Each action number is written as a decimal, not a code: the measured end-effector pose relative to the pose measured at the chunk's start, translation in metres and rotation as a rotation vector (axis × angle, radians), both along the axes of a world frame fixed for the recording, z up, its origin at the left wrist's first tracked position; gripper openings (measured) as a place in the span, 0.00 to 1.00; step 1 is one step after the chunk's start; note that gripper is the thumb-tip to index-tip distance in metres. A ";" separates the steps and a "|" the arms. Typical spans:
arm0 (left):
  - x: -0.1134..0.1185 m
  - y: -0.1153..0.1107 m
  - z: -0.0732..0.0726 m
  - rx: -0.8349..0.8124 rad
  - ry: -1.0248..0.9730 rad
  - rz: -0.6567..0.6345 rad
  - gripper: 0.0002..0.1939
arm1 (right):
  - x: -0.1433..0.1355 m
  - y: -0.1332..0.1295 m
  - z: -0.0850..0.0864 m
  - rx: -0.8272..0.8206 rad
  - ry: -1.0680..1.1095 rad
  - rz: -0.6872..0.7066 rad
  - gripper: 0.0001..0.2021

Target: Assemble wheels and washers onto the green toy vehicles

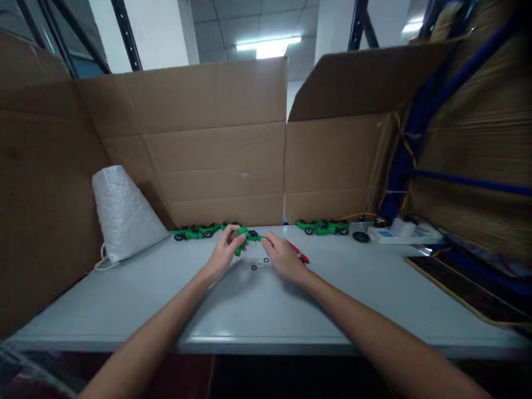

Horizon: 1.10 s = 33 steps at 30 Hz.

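In the head view, your left hand [226, 249] is closed around one end of a green toy piece [241, 235], thumb and fingers pinching it from either side. The piece is just above the surface [332, 305], between your two hands, with a dark round part showing on it. Your right hand [283, 257] has its fingers curled nearly together at the piece's other end; you cannot tell from here whether they grip it or only touch it.

The step in hand looks like close two-handed work on that piece, the left seeming to steady it while the right works at its end. The next move seems to call for a firm left hold and small, careful fingertip motion on the right.

Small dark rings [254, 267] lie below your hands, easy to knock aside. A red object [298, 252] lies just beyond your right hand, partly hidden by it. Green toy cars stand farther back, a left group [193, 232] and a right group [323, 227].
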<state>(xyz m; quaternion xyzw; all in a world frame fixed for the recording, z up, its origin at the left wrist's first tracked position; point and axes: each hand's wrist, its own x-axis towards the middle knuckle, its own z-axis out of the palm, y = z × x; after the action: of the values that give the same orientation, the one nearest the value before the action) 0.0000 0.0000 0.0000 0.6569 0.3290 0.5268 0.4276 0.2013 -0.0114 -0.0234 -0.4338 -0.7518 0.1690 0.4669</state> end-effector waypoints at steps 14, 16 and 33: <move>-0.003 0.009 -0.006 0.058 0.105 0.055 0.17 | 0.002 0.001 -0.002 0.145 -0.083 -0.034 0.13; -0.003 0.008 -0.004 0.070 0.126 0.067 0.18 | 0.002 0.001 -0.003 0.149 -0.092 -0.045 0.12; -0.006 0.013 -0.009 0.079 0.137 0.115 0.23 | 0.002 0.001 -0.003 0.159 -0.141 -0.075 0.13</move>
<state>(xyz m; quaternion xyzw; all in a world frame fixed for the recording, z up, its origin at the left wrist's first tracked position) -0.0062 0.0125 -0.0086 0.6878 0.3737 0.5168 0.3465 0.2031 -0.0099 -0.0266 -0.4342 -0.7769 0.0603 0.4519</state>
